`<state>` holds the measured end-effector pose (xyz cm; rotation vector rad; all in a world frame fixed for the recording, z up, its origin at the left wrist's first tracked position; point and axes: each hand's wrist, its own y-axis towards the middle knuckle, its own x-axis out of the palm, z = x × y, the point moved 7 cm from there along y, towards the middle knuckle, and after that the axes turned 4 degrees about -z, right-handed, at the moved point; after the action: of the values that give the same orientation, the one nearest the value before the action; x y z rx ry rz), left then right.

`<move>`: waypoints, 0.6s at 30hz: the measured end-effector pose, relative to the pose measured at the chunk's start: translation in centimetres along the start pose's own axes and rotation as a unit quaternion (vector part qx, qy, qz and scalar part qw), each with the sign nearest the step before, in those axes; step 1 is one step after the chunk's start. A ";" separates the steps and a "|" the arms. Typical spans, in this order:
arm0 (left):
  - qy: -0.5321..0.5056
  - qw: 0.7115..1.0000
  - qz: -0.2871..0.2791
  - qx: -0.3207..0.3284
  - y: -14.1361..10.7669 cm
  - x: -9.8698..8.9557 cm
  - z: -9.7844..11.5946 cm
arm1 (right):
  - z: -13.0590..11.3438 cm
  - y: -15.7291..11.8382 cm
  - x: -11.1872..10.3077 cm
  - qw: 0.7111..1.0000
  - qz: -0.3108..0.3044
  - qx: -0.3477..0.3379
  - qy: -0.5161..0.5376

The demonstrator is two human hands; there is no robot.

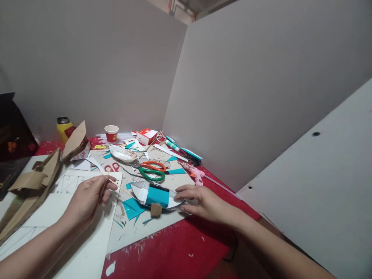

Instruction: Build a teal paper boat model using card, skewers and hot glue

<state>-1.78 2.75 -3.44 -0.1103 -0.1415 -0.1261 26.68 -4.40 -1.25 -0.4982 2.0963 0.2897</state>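
My left hand (92, 195) pinches a thin wooden stick (123, 189), whose far end reaches the left side of a small paper boat. The boat (142, 193) is white and grey with a teal cover (157, 195) over its middle and a brown cardboard piece (156, 210) on its near side. At the boat's right tip is my right hand (200, 201), its thumb and fingers apart around the tip, with nothing gripped between them. A teal paper piece (132, 208) lies by the boat's left end.
Behind the boat lie green-handled scissors (152, 174), orange-handled scissors (154, 166) and a pink glue gun (197, 173). A paper cup (112, 134) and yellow bottle (64, 130) stand farther back. Cardboard boat (37, 190) lies left. Grey panels (232, 89) enclose the table's back and right.
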 end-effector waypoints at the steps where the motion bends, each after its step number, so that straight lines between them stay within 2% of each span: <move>1: -0.002 1.000 0.002 -0.005 0.1 0.0 -0.2 | 0.0 0.0 0.4 1.000 -0.004 -0.003 -0.012; 5: -0.015 1.000 0.005 -0.027 0.2 0.0 -0.7 | 0.4 -0.1 1.3 0.999 0.032 -0.017 -0.034; 9: -0.022 0.999 0.009 -0.029 0.2 -0.1 -0.9 | 0.5 -0.4 1.4 0.995 0.086 -0.049 -0.010; 13: -0.037 0.998 0.012 -0.040 0.2 -0.2 -1.4 | 0.2 -1.3 -0.5 0.986 0.155 -0.055 0.032; 18: -0.050 0.998 0.002 -0.050 0.2 -0.1 -2.2 | 0.5 -3.5 -4.0 0.961 0.266 0.003 0.080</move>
<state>-1.56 2.65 -5.64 -0.2162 -0.2343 -0.1247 30.57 -6.43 1.82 0.0621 2.3633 0.5657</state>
